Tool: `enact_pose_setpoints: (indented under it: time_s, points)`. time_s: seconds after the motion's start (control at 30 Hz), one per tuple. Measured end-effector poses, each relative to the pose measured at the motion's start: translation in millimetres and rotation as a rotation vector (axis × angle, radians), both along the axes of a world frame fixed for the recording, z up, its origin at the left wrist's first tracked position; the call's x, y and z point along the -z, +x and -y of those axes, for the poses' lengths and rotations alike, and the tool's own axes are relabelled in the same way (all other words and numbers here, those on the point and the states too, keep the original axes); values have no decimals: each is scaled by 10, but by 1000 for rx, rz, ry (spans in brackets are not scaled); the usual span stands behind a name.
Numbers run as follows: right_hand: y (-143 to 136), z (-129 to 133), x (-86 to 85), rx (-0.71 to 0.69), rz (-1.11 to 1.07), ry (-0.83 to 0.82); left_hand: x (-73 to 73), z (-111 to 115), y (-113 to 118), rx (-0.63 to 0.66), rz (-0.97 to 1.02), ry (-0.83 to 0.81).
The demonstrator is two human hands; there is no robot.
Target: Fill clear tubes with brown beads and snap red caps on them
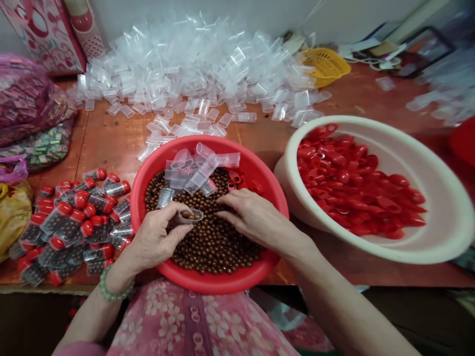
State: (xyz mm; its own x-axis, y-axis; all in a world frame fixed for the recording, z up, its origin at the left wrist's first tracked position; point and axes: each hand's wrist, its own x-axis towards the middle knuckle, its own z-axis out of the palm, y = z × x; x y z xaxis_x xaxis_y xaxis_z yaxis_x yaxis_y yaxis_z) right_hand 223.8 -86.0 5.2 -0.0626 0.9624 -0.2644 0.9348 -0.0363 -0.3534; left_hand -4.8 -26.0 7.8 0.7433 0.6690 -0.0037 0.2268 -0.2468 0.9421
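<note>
On the wooden surface [104, 141] sat a red basin [222, 285] of brown beads [218, 249]. Over it the left hand [156, 237] pinched a clear tube [192, 216], probably so strays dropped back; the right hand [256, 217], fingers slightly parted, was at the beads.

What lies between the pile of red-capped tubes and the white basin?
The head view shows the red basin, holding brown beads and clear tubes, between them; the left hand and right hand are over it.
</note>
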Motion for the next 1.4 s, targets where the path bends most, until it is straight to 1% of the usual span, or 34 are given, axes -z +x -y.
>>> enact_pose_setpoints:
  time_s: [0.07,0.13,0.23,0.33,0.4,0.53,0.6,0.67,0.8,0.9,0.97,1.03,1.1,1.17,1.27,1.4]
  points:
    - [-35,11,-3,-100,127,-70,-1,22,6,-28,13,9]
    - [-87,23,5,-173,177,-105,-6,59,8,-37,47,39]
    - [-146,37,33,-195,197,-97,-16,95,4,-69,110,70]
    - [-165,47,65,-196,204,-76,-33,70,-6,-76,123,105]
    - [-172,54,84,-201,200,-47,-46,36,-7,-83,126,70]
    - [-176,66,106,-185,185,-3,-62,-2,7,-126,191,-158]
    - [-138,69,99,-167,149,2,-64,0,5,-127,237,-236]
    - [-47,72,71,-104,95,36,-65,3,-13,-143,253,-232]
    - [245,93,-32,98,39,111,-66,-19,-67,-163,241,-139]
    - [397,107,-103,186,52,104,-64,-46,-79,-128,179,-55]
    - [404,98,-125,181,47,73,-64,-53,-68,-95,157,-42]
    - [343,69,-122,123,52,28,-63,-48,-45,-90,156,-67]
    - [248,29,-98,55,120,-24,-56,-36,-11,-77,147,-103]
    - [153,-14,-61,23,242,-77,-41,-25,31,-65,150,-152]
    - [65,-61,0,39,391,-119,-5,-25,87,-109,198,-282]
    - [65,-41,36,60,385,-63,30,-50,105,-136,267,-428]
